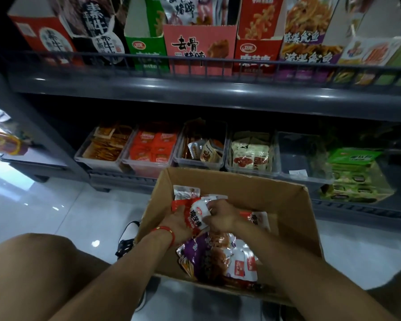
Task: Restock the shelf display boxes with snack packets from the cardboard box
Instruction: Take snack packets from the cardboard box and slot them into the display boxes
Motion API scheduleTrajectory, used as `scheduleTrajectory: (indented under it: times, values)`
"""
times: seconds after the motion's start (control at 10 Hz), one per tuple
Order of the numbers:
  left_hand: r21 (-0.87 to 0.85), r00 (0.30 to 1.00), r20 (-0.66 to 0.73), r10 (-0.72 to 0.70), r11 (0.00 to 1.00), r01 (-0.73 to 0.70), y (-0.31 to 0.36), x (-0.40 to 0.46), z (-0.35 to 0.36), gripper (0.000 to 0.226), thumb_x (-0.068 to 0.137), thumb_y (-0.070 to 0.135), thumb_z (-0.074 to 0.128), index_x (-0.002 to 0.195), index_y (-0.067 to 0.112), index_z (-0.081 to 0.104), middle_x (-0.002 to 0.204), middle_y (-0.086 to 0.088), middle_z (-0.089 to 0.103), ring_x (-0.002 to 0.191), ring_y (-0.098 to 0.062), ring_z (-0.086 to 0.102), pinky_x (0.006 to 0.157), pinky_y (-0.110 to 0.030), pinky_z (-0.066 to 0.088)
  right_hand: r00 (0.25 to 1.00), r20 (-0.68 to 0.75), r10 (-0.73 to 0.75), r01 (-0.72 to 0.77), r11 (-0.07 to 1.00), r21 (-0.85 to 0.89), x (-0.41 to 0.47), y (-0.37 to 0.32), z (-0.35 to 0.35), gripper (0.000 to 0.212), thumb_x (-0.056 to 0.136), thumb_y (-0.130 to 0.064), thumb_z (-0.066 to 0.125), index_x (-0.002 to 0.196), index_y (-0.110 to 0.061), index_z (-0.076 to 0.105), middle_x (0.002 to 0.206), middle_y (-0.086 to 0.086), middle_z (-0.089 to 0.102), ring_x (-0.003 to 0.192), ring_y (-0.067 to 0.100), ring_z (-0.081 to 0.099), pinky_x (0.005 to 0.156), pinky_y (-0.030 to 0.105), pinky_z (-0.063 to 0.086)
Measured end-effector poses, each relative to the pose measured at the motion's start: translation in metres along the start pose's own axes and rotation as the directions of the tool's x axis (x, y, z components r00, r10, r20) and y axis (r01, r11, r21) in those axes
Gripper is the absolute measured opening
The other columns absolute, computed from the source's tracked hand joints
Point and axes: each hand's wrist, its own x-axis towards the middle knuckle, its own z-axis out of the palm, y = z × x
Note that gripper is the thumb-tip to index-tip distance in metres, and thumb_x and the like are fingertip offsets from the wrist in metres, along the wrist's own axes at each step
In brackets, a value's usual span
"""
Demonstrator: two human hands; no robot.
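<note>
Down inside the brown corrugated cardboard box, both hands met over a small bundle of glossy red-and-white snack packets. The left hand, with a red cord bracelet at its wrist, cupped the bundle from below with its fingers curled around the foil. The right hand pinched the same bundle from the other side, its fingers bent over the top edge. White characters ran down the packet's red panel, too blurred to read.

More crinkled foil packets lay loose in the box, among them purple ones and a white one with a red label near the front wall.

Five clear plastic tubs stood in a row on the lower shelf just behind the box: orange strips, red packets, mixed sticks, cream-and-red packets, and one nearly bare. A green carton sat to their right.

On the dark grey upper shelf, behind a rail, stood printed card display boxes; the pink one read 去骨, and a green one carried an oval logo.
</note>
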Motion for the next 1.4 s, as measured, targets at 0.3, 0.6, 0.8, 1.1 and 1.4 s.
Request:
scheduleTrajectory:
  times: [0.3,0.6,0.8,1.1,1.4]
  values:
    - [-0.39,0.925,0.306,0.227,0.916,-0.096,0.058,-0.066,-0.052,0.072,0.075,0.031,0.089,0.138,0.03,0.054,0.13,0.003,0.069,0.118,-0.018,0.066,0.11,-0.043,0.048,0.965,0.214,-0.154,0.066,0.927,0.37,-0.096,-0.036,-0.107,0.023,0.101,-0.011,0.059,0.122,-0.003,0.06,0.116,0.018,0.073,0.103,0.027,0.073,0.084,0.034,0.059]
    - [-0.776,0.759,0.392,0.52,0.63,-0.03,0.098,-0.109,-0.059,0.046,0.096,0.016,0.067,0.138,0.011,0.05,0.129,-0.021,0.068,0.117,-0.043,0.066,0.098,-0.063,0.052,0.943,-0.222,-0.247,0.315,0.876,0.364,-0.169,-0.054,-0.127,0.021,0.097,-0.004,0.062,0.118,-0.008,0.062,0.113,0.015,0.073,0.092,0.023,0.074,0.065,0.03,0.059]
    - [-0.795,0.756,0.348,0.554,0.602,-0.075,0.111,-0.127,-0.073,0.047,0.095,0.022,0.069,0.136,0.014,0.049,0.125,-0.021,0.07,0.111,-0.043,0.069,0.083,-0.053,0.061,0.878,-0.342,-0.336,0.425,0.876,0.229,-0.191,-0.063,-0.133,0.031,0.091,-0.021,0.073,0.121,-0.019,0.064,0.107,0.005,0.076,0.099,0.023,0.075,0.085,0.051,0.06]
    - [-0.59,0.825,0.362,0.433,0.792,-0.157,0.118,-0.126,-0.088,0.051,0.083,0.003,0.079,0.13,0.0,0.058,0.126,-0.026,0.068,0.114,-0.039,0.069,0.094,-0.051,0.058,0.75,-0.439,-0.495,0.41,0.869,-0.278,-0.198,-0.1,-0.141,0.036,0.079,-0.052,0.076,0.105,-0.034,0.058,0.111,-0.013,0.067,0.103,0.005,0.065,0.075,0.037,0.062]
    - [-0.669,0.847,0.005,0.531,0.631,-0.391,0.13,-0.131,-0.136,0.056,0.078,-0.006,0.081,0.125,0.014,0.061,0.115,-0.012,0.073,0.095,-0.031,0.076,0.081,-0.052,0.063,0.768,-0.419,-0.484,0.467,0.871,-0.15,-0.208,-0.157,-0.166,0.034,0.079,-0.041,0.072,0.1,-0.017,0.062,0.093,0.002,0.076,0.073,0.017,0.074,0.059,0.035,0.06]
